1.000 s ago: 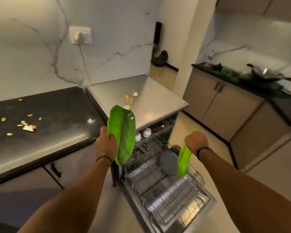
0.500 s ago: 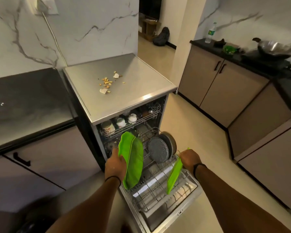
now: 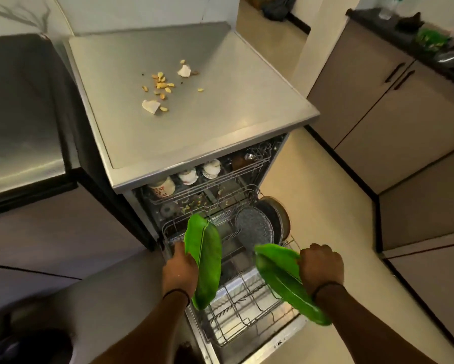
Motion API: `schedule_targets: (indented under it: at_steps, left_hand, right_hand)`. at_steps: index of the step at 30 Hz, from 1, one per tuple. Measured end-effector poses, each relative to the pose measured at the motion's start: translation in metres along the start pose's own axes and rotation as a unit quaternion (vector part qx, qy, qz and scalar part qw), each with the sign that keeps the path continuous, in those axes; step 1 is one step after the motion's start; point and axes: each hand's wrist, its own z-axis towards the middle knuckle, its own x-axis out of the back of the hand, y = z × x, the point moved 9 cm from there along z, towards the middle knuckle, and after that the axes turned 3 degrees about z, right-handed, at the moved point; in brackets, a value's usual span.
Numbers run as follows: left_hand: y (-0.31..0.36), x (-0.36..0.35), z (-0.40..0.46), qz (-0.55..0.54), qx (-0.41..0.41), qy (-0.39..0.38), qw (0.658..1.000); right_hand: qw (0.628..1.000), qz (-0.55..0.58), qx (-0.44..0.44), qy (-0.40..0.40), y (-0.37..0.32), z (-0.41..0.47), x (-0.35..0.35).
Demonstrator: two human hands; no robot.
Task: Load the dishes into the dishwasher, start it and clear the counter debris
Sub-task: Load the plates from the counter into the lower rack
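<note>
My left hand [image 3: 179, 271] grips a green leaf-shaped plate [image 3: 203, 258] by its left edge, held upright over the left side of the pulled-out lower rack [image 3: 236, 308]. My right hand [image 3: 320, 267] grips a second green leaf plate [image 3: 283, 279], tilted flatter above the rack's right side. The dishwasher [image 3: 249, 190] stands open. Two round grey plates [image 3: 254, 228] stand at the rack's back. White cups [image 3: 189, 177] sit in the upper rack. Yellow crumbs and white scraps [image 3: 163, 86] lie on the dishwasher's steel top.
A dark counter [image 3: 18, 101] runs left of the dishwasher, with cabinets below it. Beige cabinets [image 3: 393, 106] line the right side under a black counter holding a green item [image 3: 430, 39] and a bottle. Pale floor lies between them.
Both hands have come lower and closer to the lower rack with their plates. The right plate has tipped from upright to a flatter slant. My view has dropped nearer the dishwasher.
</note>
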Motion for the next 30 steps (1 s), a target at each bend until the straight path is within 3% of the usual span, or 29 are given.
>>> schedule_targets:
  at_steps: [6,16,21,30]
  left_hand:
    - [-0.018,-0.068,0.047,-0.022,0.03,0.029,0.999]
    - [-0.041,-0.195,0.097,-0.016,0.053,0.101,0.993]
    - [-0.054,-0.24,0.099,0.0,0.081,0.13,0.988]
    - [-0.037,-0.264,0.118,0.025,0.071,0.14,0.987]
  right_hand:
    - [0.987,0.156,-0.009,-0.032,-0.024,0.084,-0.088]
    - [0.969,0.235,0.075,-0.027,-0.089,0.213,-0.229]
    - [0.96,0.273,0.056,-0.029,-0.094,0.237,-0.283]
    - [0.968,0.207,0.132,-0.05,-0.127,0.255,-0.296]
